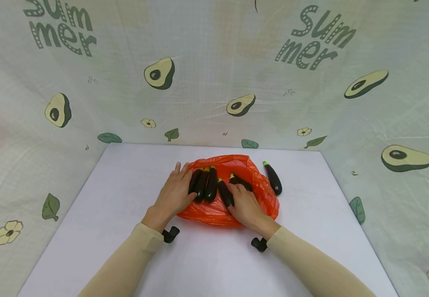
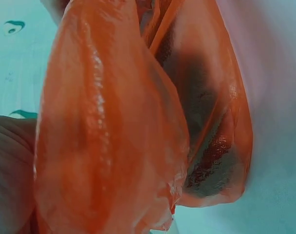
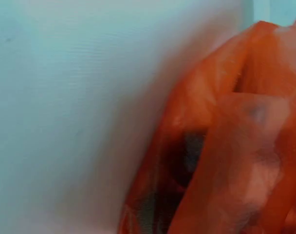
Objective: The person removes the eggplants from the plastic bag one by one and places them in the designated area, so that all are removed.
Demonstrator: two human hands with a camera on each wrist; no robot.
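A red plastic bag lies spread open mid-table, with several dark eggplants inside. Three of these eggplants stand side by side at its left, green-capped ends pointing away. My left hand rests at the bag's left rim, fingers extended and thumb against the leftmost eggplants. Toward the bag's right, my right hand reaches in and grips a slanted eggplant, thumb near its lower end. Another eggplant lies just beyond those fingers. In the left wrist view, the bag hides most of the hand; dark shapes show through the plastic.
One loose eggplant lies on the white table outside the bag, at its right. Black wrist-camera mounts hang below both wrists. Cloth walls with avocado prints enclose the table's back and sides.
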